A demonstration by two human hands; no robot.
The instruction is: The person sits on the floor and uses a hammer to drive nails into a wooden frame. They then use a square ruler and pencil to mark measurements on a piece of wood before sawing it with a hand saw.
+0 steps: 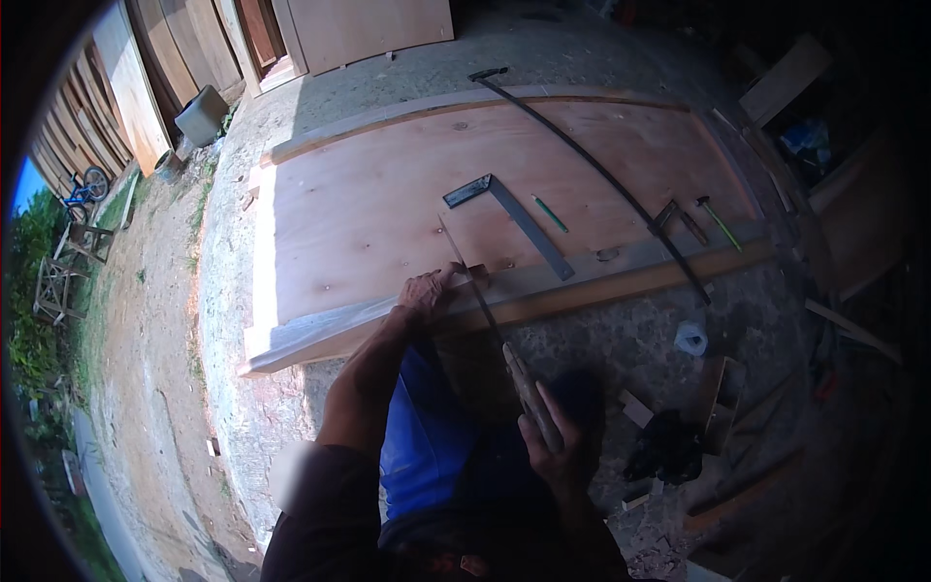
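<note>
A handsaw [485, 308] with a worn wooden handle is gripped in my right hand [553, 432]. Its narrow blade, seen nearly edge-on, points away from me across the near rail of a wooden panel [359, 209]. My left hand [427, 294] is closed at that rail, its fingers on a small dark piece of wood [473, 273] right beside the blade. Whether the teeth touch the wood is hard to tell. Beyond the blade, a try square [519, 223] lies on the panel, with a green pencil [550, 213] to its right.
A long dark pry bar [592, 165] lies across the panel. A hammer with a green handle [720, 223] rests near its right end. On the floor at right are a white roll [690, 338], a black plastic bag [667, 446] and wood offcuts. Boards lean at the far left.
</note>
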